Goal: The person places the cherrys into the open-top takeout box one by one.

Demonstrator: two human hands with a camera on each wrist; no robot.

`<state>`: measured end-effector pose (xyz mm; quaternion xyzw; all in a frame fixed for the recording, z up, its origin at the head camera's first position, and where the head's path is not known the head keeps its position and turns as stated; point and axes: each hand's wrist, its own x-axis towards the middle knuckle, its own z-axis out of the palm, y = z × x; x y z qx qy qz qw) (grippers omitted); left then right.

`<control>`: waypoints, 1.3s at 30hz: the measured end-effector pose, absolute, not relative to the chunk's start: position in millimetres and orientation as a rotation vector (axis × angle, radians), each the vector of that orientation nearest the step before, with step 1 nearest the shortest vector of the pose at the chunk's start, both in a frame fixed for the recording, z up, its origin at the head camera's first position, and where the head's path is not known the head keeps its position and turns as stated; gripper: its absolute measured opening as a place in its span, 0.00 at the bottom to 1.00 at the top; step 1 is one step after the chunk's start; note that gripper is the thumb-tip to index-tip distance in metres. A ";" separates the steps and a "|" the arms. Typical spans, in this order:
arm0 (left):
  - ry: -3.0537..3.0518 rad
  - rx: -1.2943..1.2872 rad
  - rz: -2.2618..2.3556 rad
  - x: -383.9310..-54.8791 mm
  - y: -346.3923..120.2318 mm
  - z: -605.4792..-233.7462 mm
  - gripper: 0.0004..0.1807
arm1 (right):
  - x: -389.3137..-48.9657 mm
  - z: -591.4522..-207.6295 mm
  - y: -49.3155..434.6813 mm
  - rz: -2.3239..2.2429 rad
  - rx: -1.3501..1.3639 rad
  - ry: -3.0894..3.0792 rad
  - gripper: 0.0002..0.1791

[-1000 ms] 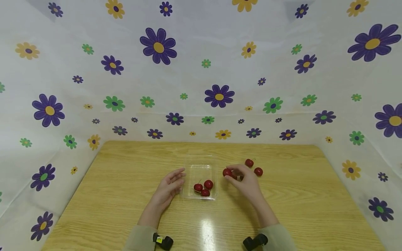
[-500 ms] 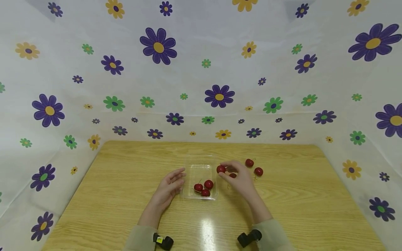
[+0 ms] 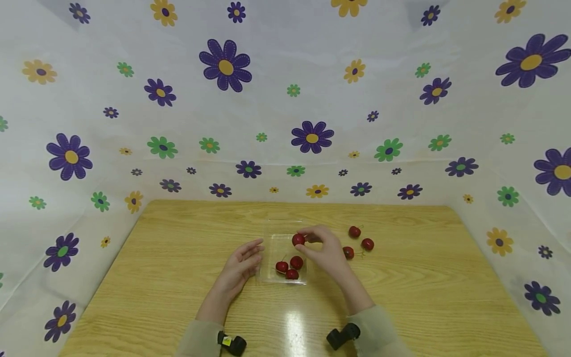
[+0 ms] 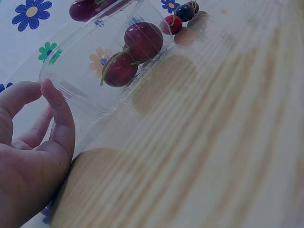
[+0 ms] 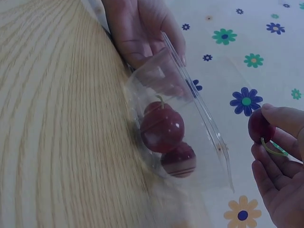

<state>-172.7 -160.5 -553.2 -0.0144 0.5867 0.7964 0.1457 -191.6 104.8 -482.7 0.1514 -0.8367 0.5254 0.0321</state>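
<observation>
A clear plastic box (image 3: 285,283) stands on the wooden table, with several loose cherries around its right side and cherries (image 3: 282,267) in its near end. My right hand (image 3: 327,252) pinches one cherry (image 3: 298,240) between thumb and fingertips, above the box's right part. In the right wrist view that held cherry (image 5: 260,127) has its green stem hanging toward the palm. My left hand (image 3: 241,267) lies beside the box's left side, fingers relaxed, tips at its rim. The left wrist view shows the left hand's fingertips (image 4: 50,90) at the box's edge.
On the table right of the box lie a cherry (image 3: 354,231), another cherry (image 3: 368,244) and a third cherry (image 3: 348,253) near my right hand. A white flower-print cloth (image 3: 267,109) rises behind and along both sides of the wooden table (image 3: 187,233).
My right hand has carried its cherry leftward from beside the box to over it, uncovering a cherry on the table. My left hand and the cherries in the box have stayed put.
</observation>
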 end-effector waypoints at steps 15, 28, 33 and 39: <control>1.696 -0.059 2.296 -173.1 -158.9 -554.1 0.31 | -186.9 -488.6 80.0 1.659 0.606 -2.601 0.18; 1.698 -0.065 2.284 -173.4 -158.5 -554.0 0.31 | -180.5 -498.2 69.8 1.580 0.699 -2.688 0.16; 1.696 -0.060 2.291 -173.5 -158.5 -553.8 0.31 | -179.7 -499.6 68.6 1.519 0.742 -2.741 0.16; 1.697 -0.072 2.289 -173.5 -158.2 -553.8 0.31 | -179.7 -499.9 69.3 1.405 0.817 -2.806 0.14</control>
